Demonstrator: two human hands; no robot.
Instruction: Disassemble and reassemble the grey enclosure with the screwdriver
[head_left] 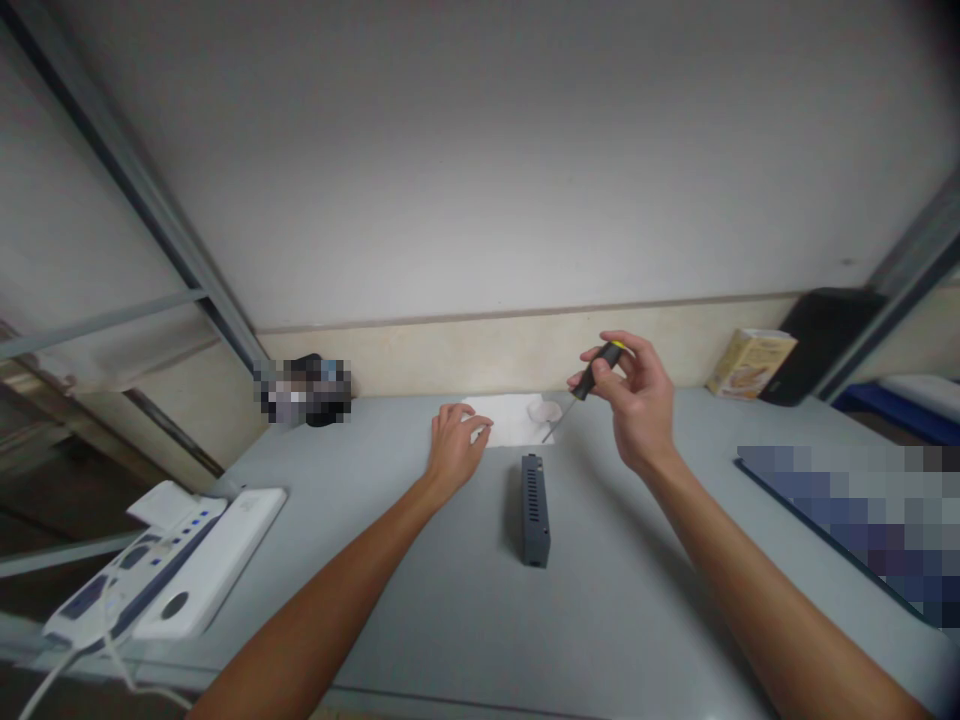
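Screwdriver (595,373) slants down, pinched by right hand (641,402); left hand (454,446) curled, grip unclear.

The left arm (337,590) and right arm (757,570) reach forward; the left hand (456,445) is low, fingers curled, the right hand (639,398) raised, fingers bent in a grip.

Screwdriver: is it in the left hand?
No, the right hand grips the screwdriver by its dark handle, while the left hand is at the white sheet.
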